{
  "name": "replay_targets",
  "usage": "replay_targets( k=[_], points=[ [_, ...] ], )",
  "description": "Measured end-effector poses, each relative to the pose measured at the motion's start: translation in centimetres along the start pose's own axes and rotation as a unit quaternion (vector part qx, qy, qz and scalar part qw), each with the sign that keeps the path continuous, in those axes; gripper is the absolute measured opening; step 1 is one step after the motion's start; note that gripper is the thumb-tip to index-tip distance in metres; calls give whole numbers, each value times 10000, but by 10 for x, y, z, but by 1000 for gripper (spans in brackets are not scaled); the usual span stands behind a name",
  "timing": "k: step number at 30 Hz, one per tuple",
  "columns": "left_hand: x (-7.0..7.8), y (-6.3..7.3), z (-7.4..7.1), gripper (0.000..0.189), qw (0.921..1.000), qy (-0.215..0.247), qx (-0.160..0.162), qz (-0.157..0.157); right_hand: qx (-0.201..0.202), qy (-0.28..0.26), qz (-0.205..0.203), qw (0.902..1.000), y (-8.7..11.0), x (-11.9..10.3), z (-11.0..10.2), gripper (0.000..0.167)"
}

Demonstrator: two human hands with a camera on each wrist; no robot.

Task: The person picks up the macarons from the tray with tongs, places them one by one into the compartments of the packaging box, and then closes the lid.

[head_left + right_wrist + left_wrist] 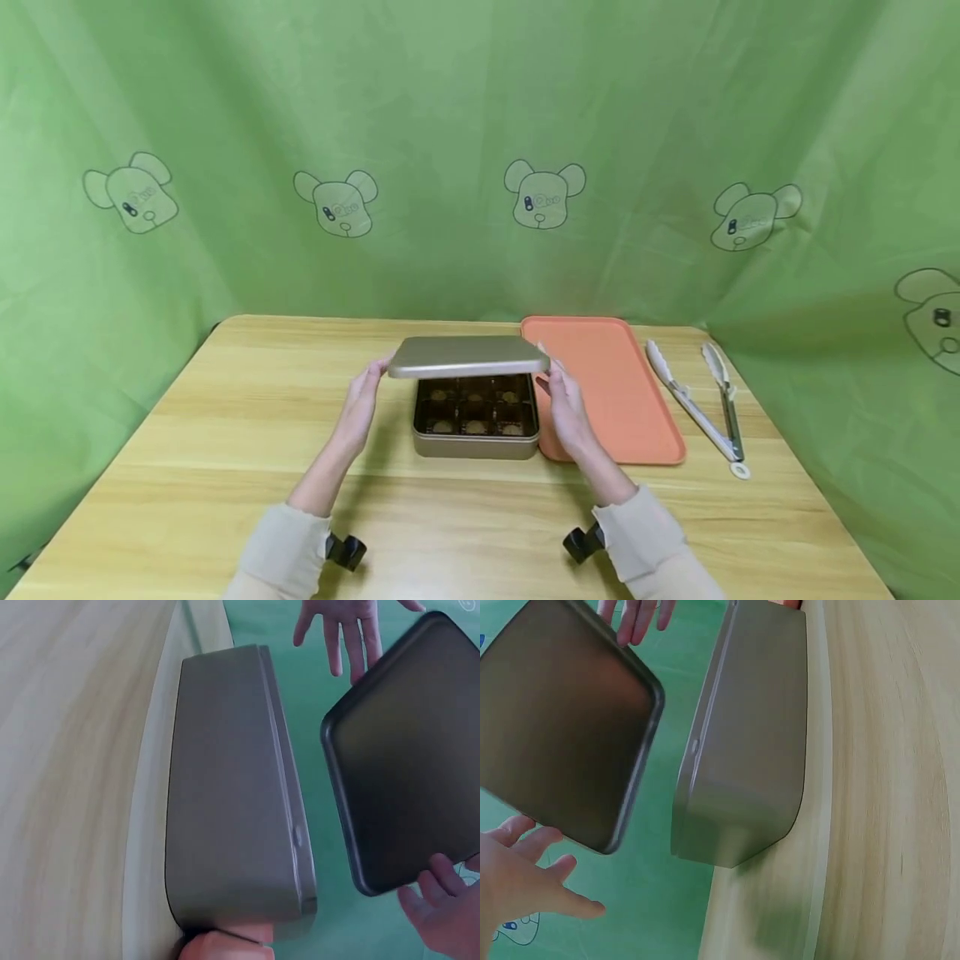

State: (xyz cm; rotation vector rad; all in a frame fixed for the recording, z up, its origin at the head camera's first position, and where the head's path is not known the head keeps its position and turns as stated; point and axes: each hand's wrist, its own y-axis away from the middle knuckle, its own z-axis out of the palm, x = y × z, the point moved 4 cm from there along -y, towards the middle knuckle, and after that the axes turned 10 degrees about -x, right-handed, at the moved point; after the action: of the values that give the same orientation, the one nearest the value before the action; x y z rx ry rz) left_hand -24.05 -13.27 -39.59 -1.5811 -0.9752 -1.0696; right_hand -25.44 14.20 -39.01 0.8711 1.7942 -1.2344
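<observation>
In the head view a greyish-gold metal lid (pixel 468 357) hangs above the back part of a matching tin (pixel 476 448). My left hand (pixel 358 408) holds the lid's left edge, and my right hand (pixel 568 408) its right edge. The left wrist view shows the lid's dark underside (pixel 562 720), with two left fingers at its rim and the lower fingers spread free. Right fingertips (pixel 442 870) meet the opposite edge in the right wrist view. Inside the tin, a dark brown divided insert (pixel 495 412) has several round pieces in its compartments.
An orange-pink tray (pixel 622 400) lies right of the tin, its left edge close beside it. Farther right, tongs (pixel 705 421) lie spread on the wooden table (pixel 225 433). A green curtain (pixel 450 167) stands behind and along the sides.
</observation>
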Motion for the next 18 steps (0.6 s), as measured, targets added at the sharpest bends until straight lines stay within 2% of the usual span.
replay_targets(
  k=[2,4,6,8,12,15,18],
  points=[
    [-2,-1,1,61,9998,71,-90,130,-202,101,46,9997,2,3,-2,83],
    [-5,-2,1,69,9997,103,-209,120,-344,242,117,9990,4,6,-4,88],
    [-8,-3,2,72,9993,99,-357,-80,-488,344,194,9980,6,10,-6,88],
    [-11,-4,4,89,9980,84,-578,-235,-622,433,274,9968,8,15,-9,90],
    [-18,-2,8,109,9928,-195,-1143,-305,-1008,520,322,9930,11,25,-13,102],
    [-24,-1,10,110,9877,-442,-1479,-269,-1360,557,437,9882,12,30,-14,109],
    [-30,-1,10,108,9836,-650,-1639,-372,-1703,685,634,9810,14,32,-15,108]
  ],
)
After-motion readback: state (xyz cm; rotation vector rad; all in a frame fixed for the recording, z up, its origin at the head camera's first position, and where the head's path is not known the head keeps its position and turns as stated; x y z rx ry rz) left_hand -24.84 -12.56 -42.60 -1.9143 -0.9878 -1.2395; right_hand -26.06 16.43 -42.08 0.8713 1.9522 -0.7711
